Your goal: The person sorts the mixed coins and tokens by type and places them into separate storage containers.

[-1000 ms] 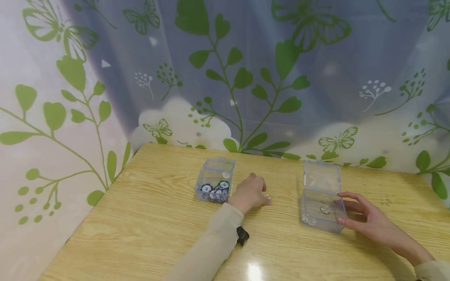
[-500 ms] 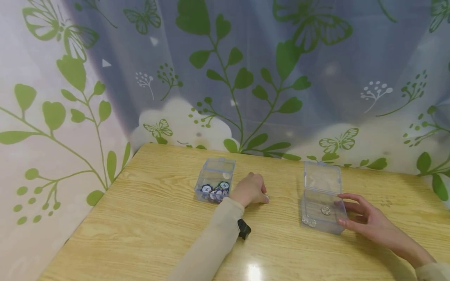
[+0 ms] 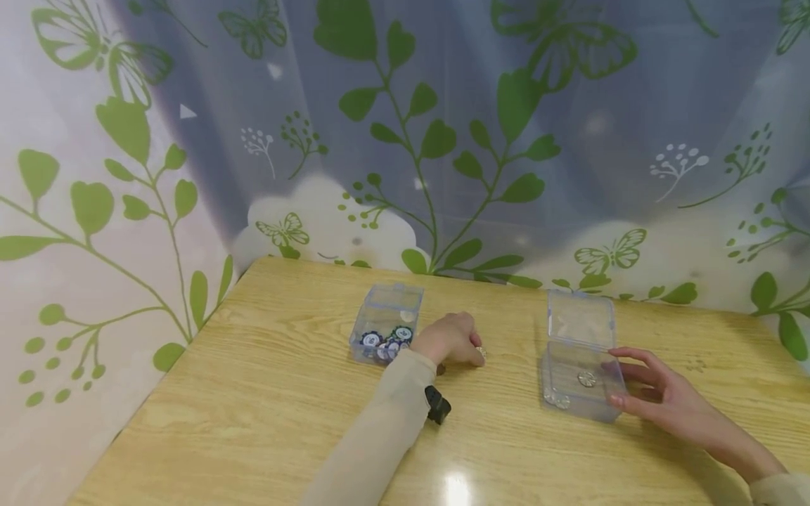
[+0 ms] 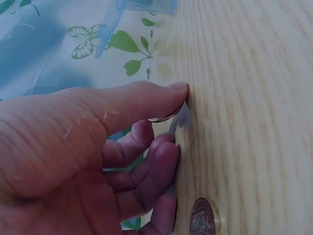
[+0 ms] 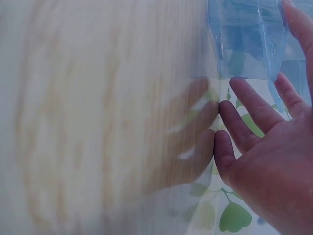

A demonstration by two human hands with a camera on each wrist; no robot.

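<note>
My left hand (image 3: 449,341) is low over the table, right of a small clear box (image 3: 354,351) of poker chips (image 3: 372,340). Its thumb and curled fingers pinch a shiny coin (image 3: 481,352), its edge showing under the thumb in the left wrist view. A second coin (image 4: 202,218) lies on the wood below that hand's fingers. My right hand (image 3: 664,393) touches the right side of another clear box (image 3: 585,407), its fingers spread and fairly straight. Inside that box are a coin (image 3: 586,379) and more coins (image 3: 557,400) in the left front corner.
Both boxes stand on a wooden table (image 3: 253,422), their hinged lids raised at the back. A leaf-patterned curtain (image 3: 443,176) hangs right behind the table. A black wrist device (image 3: 438,405) sits at the left cuff.
My left thumb and fingers have drawn together on the coin. The second coin now shows beneath the left wrist in the head view. The right hand and both boxes have stayed put.
</note>
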